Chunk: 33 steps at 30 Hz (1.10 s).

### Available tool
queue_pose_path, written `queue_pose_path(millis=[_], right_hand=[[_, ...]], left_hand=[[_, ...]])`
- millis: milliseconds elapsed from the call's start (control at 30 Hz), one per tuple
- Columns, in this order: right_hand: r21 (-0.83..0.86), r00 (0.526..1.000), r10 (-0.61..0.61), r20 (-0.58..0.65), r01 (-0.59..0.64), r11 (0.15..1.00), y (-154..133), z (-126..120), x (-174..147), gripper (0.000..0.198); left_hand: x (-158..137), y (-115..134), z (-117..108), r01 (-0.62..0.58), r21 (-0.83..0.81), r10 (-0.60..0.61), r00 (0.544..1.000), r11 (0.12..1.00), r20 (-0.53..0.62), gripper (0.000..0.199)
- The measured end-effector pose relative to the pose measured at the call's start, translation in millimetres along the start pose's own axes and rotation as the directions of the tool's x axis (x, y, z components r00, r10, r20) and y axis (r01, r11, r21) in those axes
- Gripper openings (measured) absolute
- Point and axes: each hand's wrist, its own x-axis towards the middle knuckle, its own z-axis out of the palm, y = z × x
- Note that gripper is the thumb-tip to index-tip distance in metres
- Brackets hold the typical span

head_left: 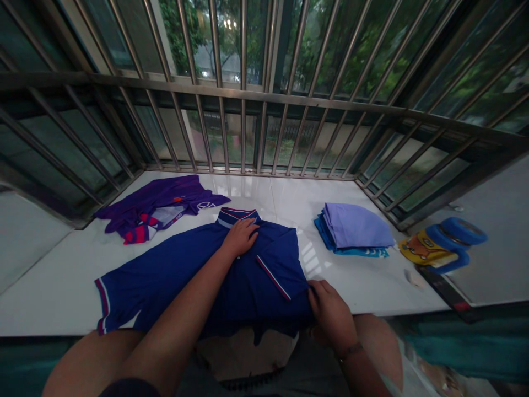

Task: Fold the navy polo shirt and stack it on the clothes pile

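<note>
A navy blue polo shirt (185,259) lies front up on the white ledge, its striped collar toward the window. Its sleeve on the right is turned inward over the body, while the left one stretches out flat. My left hand (242,237) rests on the shirt just below the collar, fingers laid over the cloth. At the shirt's right edge, my right hand (328,306) pinches the fabric near the folded sleeve. The lower hem hangs over the ledge's front edge above my lap.
A crumpled purple garment (165,201) lies at the back left. Folded clothes (357,226), lilac over blue, are stacked on the right. Beyond them are a yellow and blue jug-like container (438,245) and a dark flat object (446,292). Metal window bars (264,99) enclose the ledge (289,193).
</note>
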Motion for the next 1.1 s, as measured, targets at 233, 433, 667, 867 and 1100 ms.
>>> queue_pose_path(millis=[233,433,667,867,1100], right_hand=[[0.012,0.986,-0.079,-0.149,0.081,0.997,-1,6,4,0.037],[0.043,0.961,-0.103,-0.257,0.118,0.992,-19,34,25,0.047],[0.035,0.978,-0.022,-0.206,0.03,0.999,-16,49,31,0.055],[0.045,0.979,-0.012,-0.205,0.022,0.999,-18,47,30,0.053],[0.029,0.984,0.002,-0.179,0.003,1.0,-17,49,29,0.064]], left_hand=[[-1,1,2,-0.006,-0.017,0.006,0.999,1.0,-0.041,0.037],[0,12,-8,-0.034,0.006,0.035,0.999,0.999,-0.019,0.037],[-3,76,-11,0.039,0.003,-0.039,0.994,0.999,0.101,0.033],[3,100,-1,0.165,-0.087,-0.148,0.974,0.982,0.173,0.021],[-4,96,3,0.219,-0.074,-0.207,0.968,0.973,0.14,0.026]])
